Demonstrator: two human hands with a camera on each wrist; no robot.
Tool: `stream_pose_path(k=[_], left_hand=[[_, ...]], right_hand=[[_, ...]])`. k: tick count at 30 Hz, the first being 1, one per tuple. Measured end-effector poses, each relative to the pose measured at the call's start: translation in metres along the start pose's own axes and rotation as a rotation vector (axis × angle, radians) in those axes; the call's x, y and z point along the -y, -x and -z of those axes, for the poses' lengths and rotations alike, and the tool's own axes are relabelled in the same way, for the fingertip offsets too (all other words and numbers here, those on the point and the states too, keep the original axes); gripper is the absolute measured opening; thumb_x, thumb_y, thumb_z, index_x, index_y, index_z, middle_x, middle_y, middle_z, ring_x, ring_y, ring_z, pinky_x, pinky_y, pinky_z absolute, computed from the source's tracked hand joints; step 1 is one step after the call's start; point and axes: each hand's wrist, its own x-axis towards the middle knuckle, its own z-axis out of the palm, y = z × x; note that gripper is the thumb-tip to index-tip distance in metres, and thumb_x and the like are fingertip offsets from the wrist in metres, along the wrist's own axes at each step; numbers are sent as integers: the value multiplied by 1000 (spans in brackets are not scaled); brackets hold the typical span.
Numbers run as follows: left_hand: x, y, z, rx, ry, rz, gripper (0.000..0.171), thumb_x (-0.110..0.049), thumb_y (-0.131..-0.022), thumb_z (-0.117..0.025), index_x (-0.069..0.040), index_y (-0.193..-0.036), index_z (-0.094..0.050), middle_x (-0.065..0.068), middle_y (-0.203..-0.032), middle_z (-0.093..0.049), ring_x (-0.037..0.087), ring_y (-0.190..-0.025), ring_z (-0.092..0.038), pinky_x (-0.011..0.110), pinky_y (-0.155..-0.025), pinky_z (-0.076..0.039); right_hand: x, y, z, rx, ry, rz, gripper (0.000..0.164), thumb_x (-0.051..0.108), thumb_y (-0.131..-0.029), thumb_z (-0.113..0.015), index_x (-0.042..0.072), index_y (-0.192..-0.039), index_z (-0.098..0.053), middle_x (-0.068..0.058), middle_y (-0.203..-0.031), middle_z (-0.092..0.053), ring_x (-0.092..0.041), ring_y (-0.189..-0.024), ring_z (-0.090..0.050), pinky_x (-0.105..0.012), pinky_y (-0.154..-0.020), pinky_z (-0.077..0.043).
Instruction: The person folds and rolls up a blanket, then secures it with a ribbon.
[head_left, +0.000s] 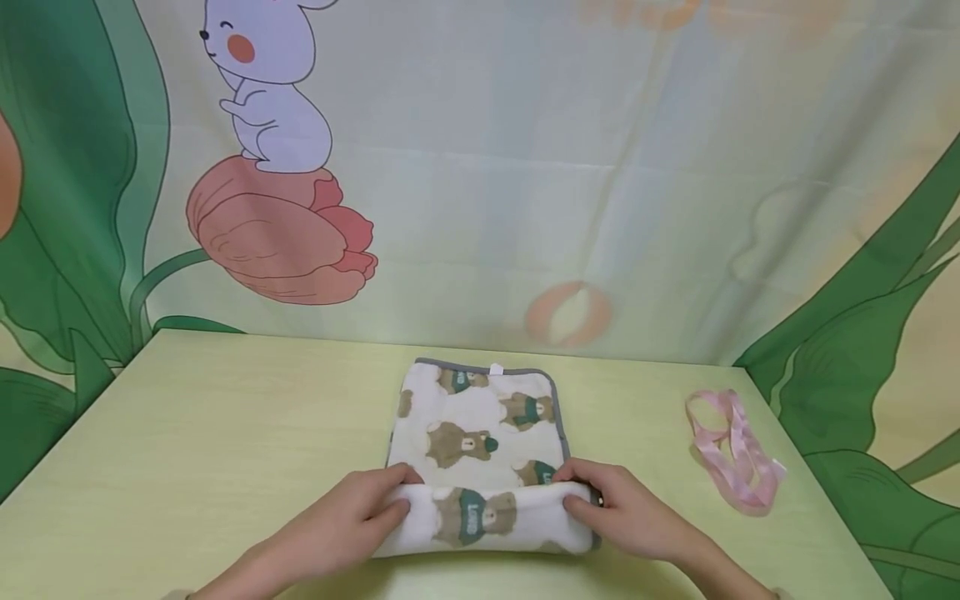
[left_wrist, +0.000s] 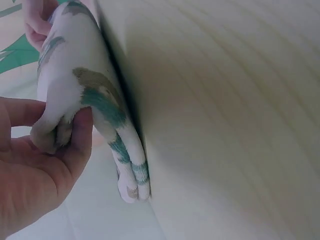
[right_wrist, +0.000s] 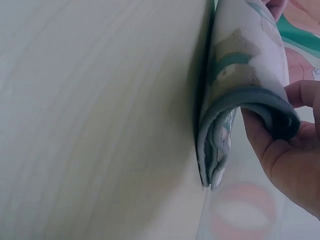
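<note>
A white towel [head_left: 480, 454] printed with brown bears in green lies on the table, trimmed in grey along its edges. Its near end is turned up into a thick fold. At the fold's left end, my left hand [head_left: 352, 517] pinches the cloth between thumb and fingers. My right hand [head_left: 626, 510] grips the other end the same way. In the left wrist view the fingers of the left hand [left_wrist: 42, 160] curl round a bunched corner of towel [left_wrist: 95, 95]. The right wrist view shows the right hand [right_wrist: 295, 155] holding the grey-edged towel layers [right_wrist: 245, 95], which arch over there.
A pink ribbon [head_left: 738, 458] lies looped on the right side of the pale wood-grain table [head_left: 225, 433]. Behind the table hangs a cloth backdrop [head_left: 465, 208] with a white rabbit, a tulip and large green leaves.
</note>
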Motion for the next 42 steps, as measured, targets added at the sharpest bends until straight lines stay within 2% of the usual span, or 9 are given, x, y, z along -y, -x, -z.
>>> stream_pose_path(k=[6, 10, 18, 24, 29, 33, 36, 39, 42], left_hand=[[5, -5, 7, -8, -4, 48, 17, -16, -105, -59, -12, -119, -68, -6, -110, -69, 10, -89, -59, 30, -77, -50], [11, -12, 12, -32, -1, 39, 16, -15, -104, -62, -11, -117, -70, -7, -104, -68, 9, -78, -54, 28, -70, -47], [19, -28, 15, -82, -35, 17, 12, -12, -101, -65, -9, -111, -70, -6, -96, -65, 9, -78, -52, 28, -69, -46], [26, -35, 14, -83, -63, -1, 9, -9, -99, -68, -7, -107, -70, -6, -89, -63, 10, -74, -51, 28, -66, -46], [30, -36, 13, -65, -82, 26, 11, -10, -95, -74, -9, -104, -67, -5, -88, -62, 10, -73, -54, 29, -70, -48], [25, -36, 17, -78, -125, 34, 17, -12, -91, -79, -9, -103, -66, -5, -88, -62, 11, -78, -56, 32, -72, -50], [20, -34, 19, -112, -179, 14, 20, -9, -89, -80, -10, -104, -67, -4, -92, -61, 15, -85, -59, 36, -78, -52], [15, -31, 21, -143, -223, -34, 21, -5, -87, -80, -11, -102, -68, -5, -97, -60, 20, -93, -61, 40, -84, -52], [10, -29, 21, -112, -231, -119, 20, -3, -87, -80, -14, -100, -69, -7, -99, -59, 20, -95, -61, 40, -86, -52]], right_hand=[[-4, -5, 1, -59, 66, -31, 9, 15, -102, -65, 14, -109, -69, 4, -101, -67, -11, -83, -56, -27, -67, -50], [-7, -12, 2, -117, 93, -50, 9, 15, -100, -68, 14, -108, -70, 3, -104, -68, -13, -85, -56, -28, -69, -49], [-16, -25, 3, -153, 110, -72, 9, 14, -100, -68, 11, -107, -70, 1, -100, -68, -13, -78, -55, -27, -64, -49], [-26, -31, 0, -162, 216, -26, 8, 12, -98, -70, 11, -106, -71, 2, -98, -67, -9, -72, -50, -27, -64, -47], [-26, -31, -5, -213, 356, -25, 16, 11, -93, -76, 9, -104, -66, 0, -97, -59, -14, -85, -54, -31, -76, -49], [-17, -31, -4, -285, 432, -47, 24, 11, -86, -83, 13, -95, -61, 0, -94, -55, -18, -89, -54, -34, -78, -48], [-9, -31, -3, -283, 437, -14, 28, 7, -84, -85, 17, -86, -58, 5, -83, -53, -13, -79, -52, -30, -68, -46], [-3, -30, -3, -226, 404, 30, 28, 2, -86, -82, 17, -82, -58, 10, -74, -51, -5, -68, -47, -25, -60, -44], [1, -28, -5, -181, 374, 54, 24, 3, -90, -78, 17, -84, -60, 13, -72, -51, -1, -64, -47, -22, -57, -44]])
